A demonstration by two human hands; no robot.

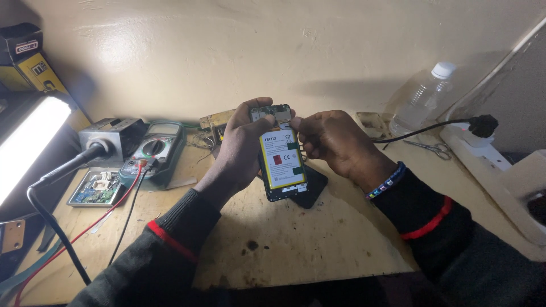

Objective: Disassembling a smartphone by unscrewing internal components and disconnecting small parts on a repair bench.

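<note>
opened phone [282, 156] held upright, top end away.

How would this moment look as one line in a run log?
left hand: holds opened phone upright | right hand: fingertips at phone's top edge | nearby: multimeter, water bottle, scissors

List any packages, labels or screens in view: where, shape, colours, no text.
Battery label: on the opened phone held by the left hand, right hand at its top; upright rectangle, white with yellow border, red square.
Multimeter screen: left on the bench; small grey rectangle above a round dial, green casing.
Box: top left corner; black and yellow carton.
Water bottle: right, against the wall; clear, white cap, no label visible.
</note>
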